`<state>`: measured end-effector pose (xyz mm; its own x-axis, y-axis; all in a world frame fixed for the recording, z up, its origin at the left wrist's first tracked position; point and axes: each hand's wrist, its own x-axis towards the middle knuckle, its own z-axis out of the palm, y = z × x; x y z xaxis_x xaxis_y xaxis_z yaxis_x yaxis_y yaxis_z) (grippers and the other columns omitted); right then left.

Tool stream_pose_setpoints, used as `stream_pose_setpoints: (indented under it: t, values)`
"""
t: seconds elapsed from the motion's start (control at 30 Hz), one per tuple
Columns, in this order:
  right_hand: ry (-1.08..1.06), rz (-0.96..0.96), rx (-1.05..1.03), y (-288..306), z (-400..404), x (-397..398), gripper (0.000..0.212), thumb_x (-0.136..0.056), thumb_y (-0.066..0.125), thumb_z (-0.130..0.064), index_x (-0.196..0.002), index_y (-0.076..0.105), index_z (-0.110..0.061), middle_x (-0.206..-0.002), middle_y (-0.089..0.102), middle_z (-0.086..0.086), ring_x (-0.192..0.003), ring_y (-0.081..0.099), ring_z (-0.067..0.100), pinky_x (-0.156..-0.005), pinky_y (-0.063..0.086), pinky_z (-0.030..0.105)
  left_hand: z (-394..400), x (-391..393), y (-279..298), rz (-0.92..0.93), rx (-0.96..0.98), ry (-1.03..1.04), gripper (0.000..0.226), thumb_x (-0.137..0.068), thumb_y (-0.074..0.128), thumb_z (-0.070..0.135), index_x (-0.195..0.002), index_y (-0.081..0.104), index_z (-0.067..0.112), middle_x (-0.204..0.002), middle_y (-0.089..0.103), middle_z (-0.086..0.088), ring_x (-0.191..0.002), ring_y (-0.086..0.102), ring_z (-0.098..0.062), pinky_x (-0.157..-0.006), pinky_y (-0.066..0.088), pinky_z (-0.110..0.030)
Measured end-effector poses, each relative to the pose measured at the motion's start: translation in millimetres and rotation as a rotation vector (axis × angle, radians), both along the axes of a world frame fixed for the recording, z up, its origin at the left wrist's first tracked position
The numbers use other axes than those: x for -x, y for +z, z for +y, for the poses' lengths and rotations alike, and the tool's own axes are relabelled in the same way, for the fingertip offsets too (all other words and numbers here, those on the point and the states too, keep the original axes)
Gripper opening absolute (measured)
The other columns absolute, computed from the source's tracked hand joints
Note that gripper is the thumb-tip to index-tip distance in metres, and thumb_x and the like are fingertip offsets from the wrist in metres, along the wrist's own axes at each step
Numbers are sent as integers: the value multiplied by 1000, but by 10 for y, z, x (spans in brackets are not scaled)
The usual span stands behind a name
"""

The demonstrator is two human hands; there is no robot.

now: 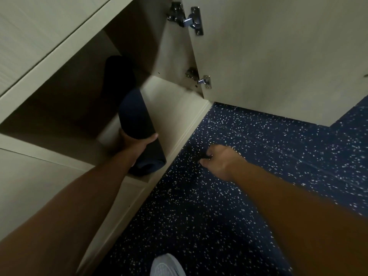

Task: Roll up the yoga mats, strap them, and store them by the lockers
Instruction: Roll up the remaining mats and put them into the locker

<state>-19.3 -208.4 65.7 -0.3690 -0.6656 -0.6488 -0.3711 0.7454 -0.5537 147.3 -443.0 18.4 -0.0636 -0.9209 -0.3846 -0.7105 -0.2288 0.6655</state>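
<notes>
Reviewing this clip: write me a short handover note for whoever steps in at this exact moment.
Left hand: grips the rolled mat, far end inside the open locker, near end at its front edge.
Right hand: over the floor, fingers curled round something small and dark; what it is cannot be told.
Done: a second dark roll already lies deeper inside.
Left: push this mat fully in, close the door. No strap visible on it.

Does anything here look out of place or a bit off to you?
Only slightly. The rolled mat gripped by the left hand lies partly inside the open locker, its near end jutting past the front edge. I can't see a strap on it. The right hand holds something small and dark.
</notes>
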Motion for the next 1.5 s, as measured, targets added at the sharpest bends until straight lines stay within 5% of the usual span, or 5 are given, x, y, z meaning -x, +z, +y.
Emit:
stream_pose_setpoints:
  t: [0.13, 0.57, 0.83, 1.03, 1.5]
  values:
    - [-13, 5, -17, -94, 59, 62, 50, -103, 55, -45, -144, 49, -17, -134, 56, 10, -117, 59, 28, -101, 53, 44, -56, 39, -40, 40, -68, 130, 121, -65, 96, 30, -157, 18, 16, -154, 42, -14, -137, 45, -39, -114, 40, -54]
    - [-26, -33, 22, 5, -35, -17, 52, -102, 56, -45, -146, 50, -17, -139, 56, 12, -124, 57, 30, -107, 49, 46, 248, 25, 191, 7, 294, 155, 120, -71, 91, 34, -157, 7, 38, -150, 45, -16, -127, 53, -42, -100, 46, -50]
    - [61, 9, -25, -149, 61, -76, 51, -103, 53, -46, -145, 48, -18, -136, 57, 11, -120, 58, 29, -103, 52, 45, -146, 95, 260, -145, 462, 190, 111, -77, 85, 36, -157, 8, 41, -157, 24, -16, -134, 40, -45, -108, 37, -60]
    - [68, 12, -56, -311, 109, -56, 47, -102, 54, -46, -142, 50, -20, -122, 60, 6, -108, 63, 24, -95, 56, 42, -252, 222, 28, -549, 476, -17, 123, -83, 82, 41, -159, -15, 41, -168, -7, -19, -150, 12, -44, -116, 21, -63]
    - [46, 110, 11, -247, 50, 161, 51, -103, 54, -44, -146, 47, -16, -137, 57, 13, -120, 59, 31, -103, 52, 47, 99, 90, 88, -616, 537, -370, 106, -89, 76, 38, -162, -1, 34, -168, -18, -8, -152, 4, -44, -119, 23, -61]
